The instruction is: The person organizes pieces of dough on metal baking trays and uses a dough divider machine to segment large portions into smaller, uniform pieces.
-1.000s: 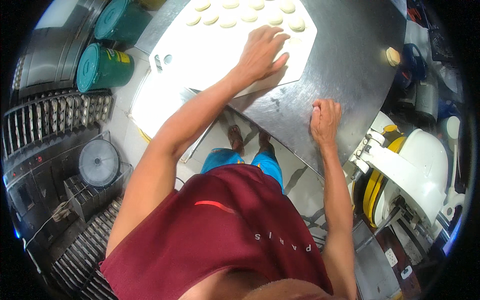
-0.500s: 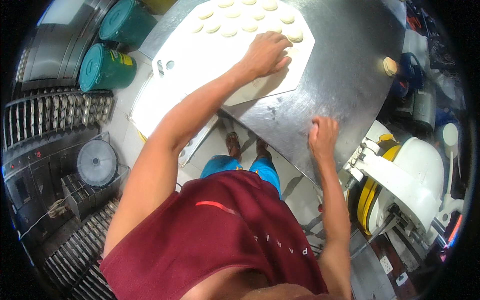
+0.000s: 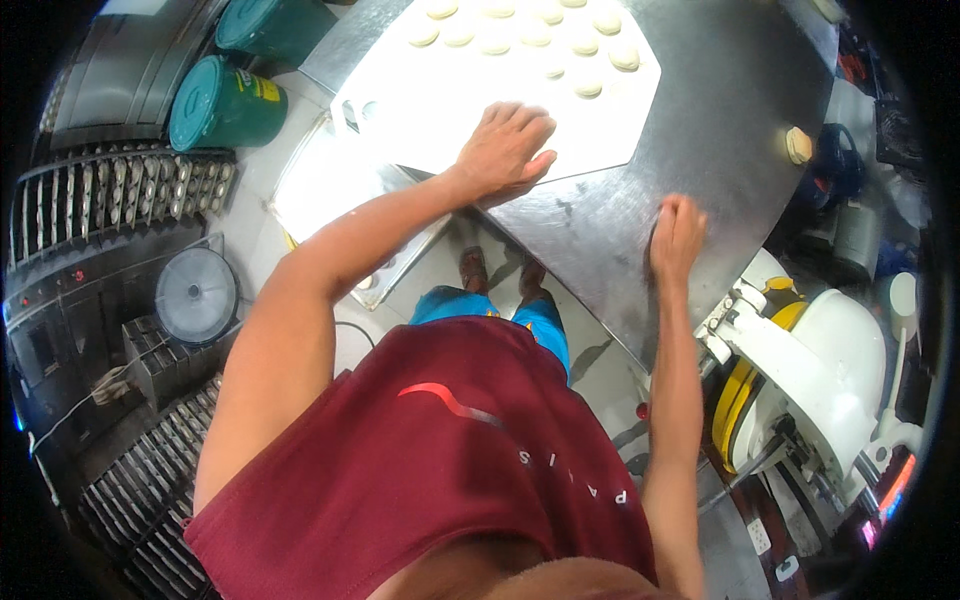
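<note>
The dough rounds (image 3: 588, 88) lie in rows toward the far side of a white cutting board (image 3: 430, 112) with a handle hole at its left end. The board sits on a steel surface (image 3: 725, 115). Over the board's near edge, the left hand (image 3: 505, 148) is palm down with an open grip, thumb apart from the fingers, just short of the nearest rounds and hiding part of the edge. The right hand (image 3: 679, 240) is at the steel to the right, fingers curled; whether its grip contains anything, I cannot tell.

A pale lump (image 3: 798, 146) sits alone near the surface's right edge, and beyond the right forearm stands a white machine (image 3: 835, 345) with a yellow ring. The left forearm crosses a white tray (image 3: 325, 185) beside the board. Further left are two green lidded buckets (image 3: 228, 103), a black slatted rack (image 3: 125, 195) and a round grey disc (image 3: 197, 295).
</note>
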Available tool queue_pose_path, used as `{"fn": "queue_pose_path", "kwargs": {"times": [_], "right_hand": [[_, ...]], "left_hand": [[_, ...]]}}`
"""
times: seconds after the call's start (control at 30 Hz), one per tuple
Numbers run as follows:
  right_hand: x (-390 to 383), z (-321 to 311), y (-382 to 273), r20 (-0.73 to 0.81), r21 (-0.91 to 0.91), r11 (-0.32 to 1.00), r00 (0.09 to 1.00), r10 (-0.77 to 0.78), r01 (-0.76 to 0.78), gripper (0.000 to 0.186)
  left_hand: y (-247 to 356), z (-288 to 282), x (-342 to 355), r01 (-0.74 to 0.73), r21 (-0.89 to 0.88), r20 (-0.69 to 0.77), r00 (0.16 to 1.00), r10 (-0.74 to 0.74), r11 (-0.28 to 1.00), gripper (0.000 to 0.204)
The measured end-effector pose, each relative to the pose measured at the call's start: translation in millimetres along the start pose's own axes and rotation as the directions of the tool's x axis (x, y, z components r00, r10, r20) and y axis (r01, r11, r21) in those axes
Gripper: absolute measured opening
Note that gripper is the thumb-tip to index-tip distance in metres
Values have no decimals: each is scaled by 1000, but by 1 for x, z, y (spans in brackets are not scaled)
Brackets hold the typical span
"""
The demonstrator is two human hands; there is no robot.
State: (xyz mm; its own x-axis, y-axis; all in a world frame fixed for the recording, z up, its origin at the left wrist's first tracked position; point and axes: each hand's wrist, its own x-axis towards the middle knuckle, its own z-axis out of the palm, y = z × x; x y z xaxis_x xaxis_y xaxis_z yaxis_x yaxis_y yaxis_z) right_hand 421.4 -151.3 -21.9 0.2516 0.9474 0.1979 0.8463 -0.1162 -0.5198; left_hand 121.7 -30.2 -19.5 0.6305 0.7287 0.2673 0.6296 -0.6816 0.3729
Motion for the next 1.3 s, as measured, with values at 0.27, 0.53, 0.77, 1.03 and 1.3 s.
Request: {"fn": "queue_pose_path", "kwargs": {"times": [0.27, 0.53, 0.77, 1.03, 1.3], "right_hand": [[-46, -11, 29, -7, -246, 967, 998, -68, 64, 13], [6, 9, -11, -68, -134, 980, 988, 137, -145, 12], [-59, -16, 32, 64, -264, 954, 989, -132, 145, 12], [70, 27, 1, -90, -242, 970, 996, -24, 1, 13], [-15, -12, 14, 102, -73, 988, 987, -128, 136, 13]], "left_hand": [[3, -6, -3, -25, 24, -13, 1000, 25, 999, 41], [1, -3, -5, -22, 15, -19, 1000, 23, 1000, 41], [4, -4, -2, -16, 5, -13, 1000, 16, 1000, 44], [10, -6, 8, 19, 2, 52, 998, -19, 1000, 43], [8, -10, 0, 50, 7, -23, 998, -50, 999, 45]]}}
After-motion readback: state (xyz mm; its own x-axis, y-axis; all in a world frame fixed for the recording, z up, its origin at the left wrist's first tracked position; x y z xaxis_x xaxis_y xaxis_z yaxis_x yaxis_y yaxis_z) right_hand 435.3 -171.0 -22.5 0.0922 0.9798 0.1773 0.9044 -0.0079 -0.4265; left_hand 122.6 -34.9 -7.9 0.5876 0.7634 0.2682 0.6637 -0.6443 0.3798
